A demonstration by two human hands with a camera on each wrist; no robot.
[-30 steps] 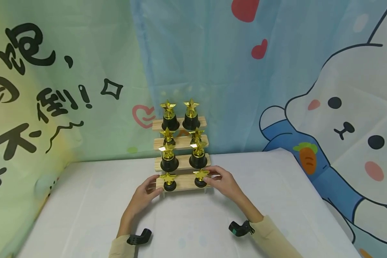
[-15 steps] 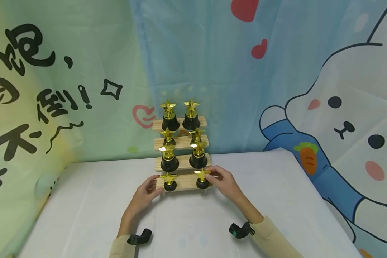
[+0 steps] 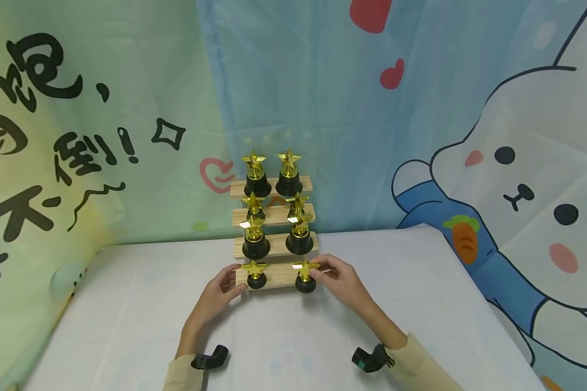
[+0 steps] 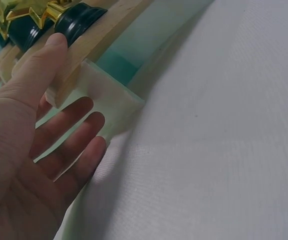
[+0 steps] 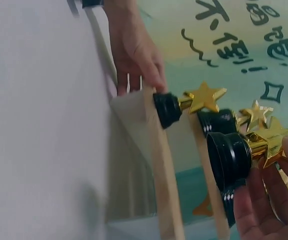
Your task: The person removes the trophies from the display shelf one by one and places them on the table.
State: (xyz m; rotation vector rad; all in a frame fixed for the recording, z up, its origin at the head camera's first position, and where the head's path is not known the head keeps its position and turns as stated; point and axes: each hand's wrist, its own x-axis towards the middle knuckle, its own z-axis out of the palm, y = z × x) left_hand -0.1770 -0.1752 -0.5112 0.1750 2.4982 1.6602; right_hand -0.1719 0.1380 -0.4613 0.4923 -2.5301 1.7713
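Observation:
A stepped wooden shelf (image 3: 279, 276) carries gold star trophies on black bases. My right hand (image 3: 318, 270) pinches the small trophy (image 3: 305, 276) at the right of the bottom step, its fingers on the star, and the base hangs just past the step's front edge. The right wrist view shows that trophy (image 5: 234, 155) clear of the plank (image 5: 159, 165), held by my right hand (image 5: 269, 200). My left hand (image 3: 237, 279) is at the step's left end; its thumb (image 4: 49, 55) presses the wood (image 4: 99, 37) and its straight fingers lie below. Another small trophy (image 3: 256, 274) stands near it.
Three higher steps hold more trophies, the top pair (image 3: 271, 174) being the largest. The shelf stands at the back of a white-covered table (image 3: 127, 326) against a cartoon-printed cloth backdrop (image 3: 469, 136). The table's right edge (image 3: 474, 282) runs diagonally.
My right hand has drawn the right-hand small trophy forward off the bottom step toward me. My left hand has stayed at the step's left end.

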